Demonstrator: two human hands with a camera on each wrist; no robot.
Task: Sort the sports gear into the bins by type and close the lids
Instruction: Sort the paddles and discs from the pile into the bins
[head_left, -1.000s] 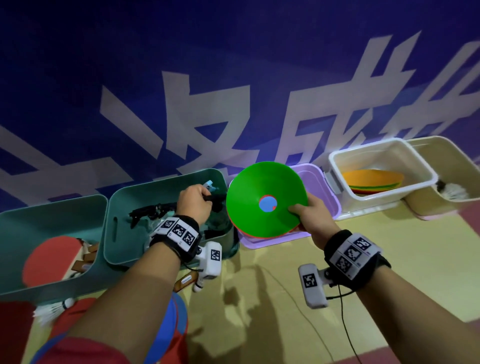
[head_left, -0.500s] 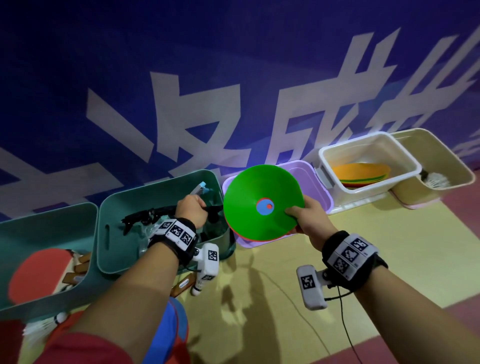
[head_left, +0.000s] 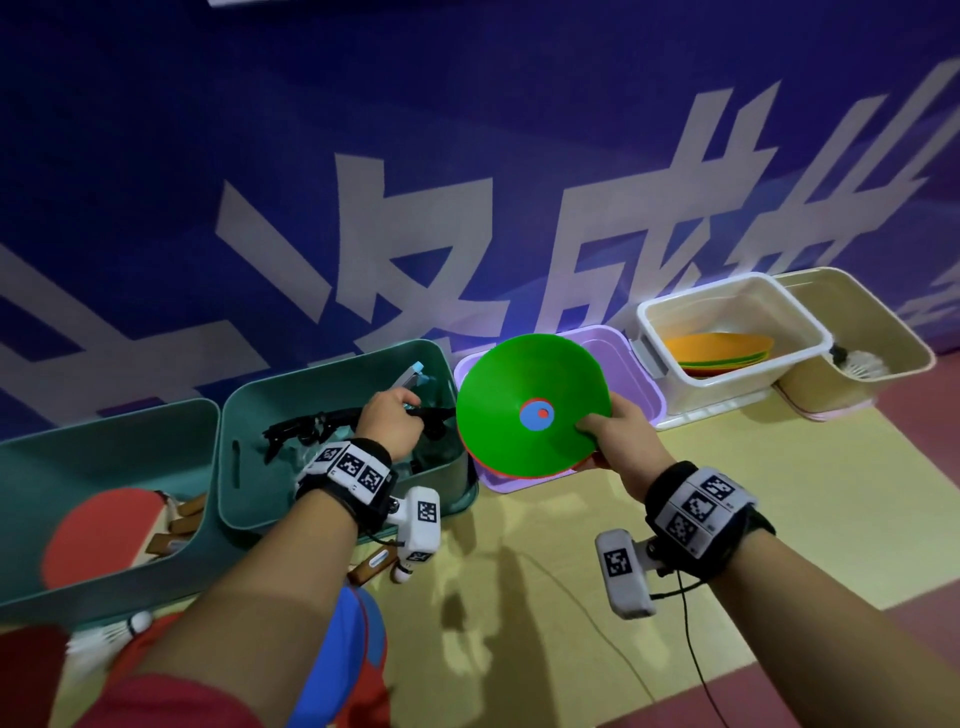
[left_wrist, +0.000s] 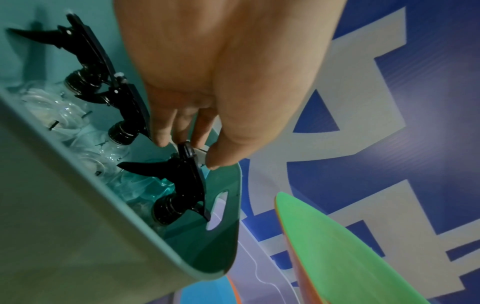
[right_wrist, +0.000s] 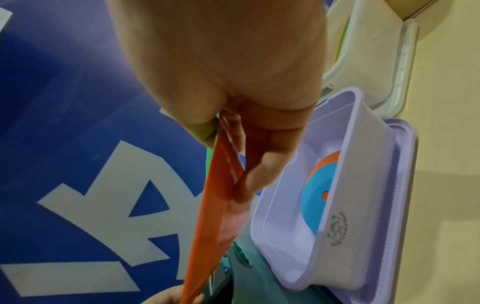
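Observation:
My left hand reaches into the teal bin and pinches the black trigger head of a clear spray bottle between thumb and fingers. Two more spray bottles lie beside it. My right hand grips a tilted stack of flat disc cones, green on top and orange beneath, above the near rim of the purple bin. In that purple bin lies a blue and orange disc.
A white bin holds orange and green discs. A beige bin holds a shuttlecock. The far-left teal bin holds a red paddle. A shuttlecock and a blue paddle lie on the floor.
Little differs: my left hand has sunk slightly into the teal bin with the sprayer, and my right hand keeps the disc stack by the purple bin.

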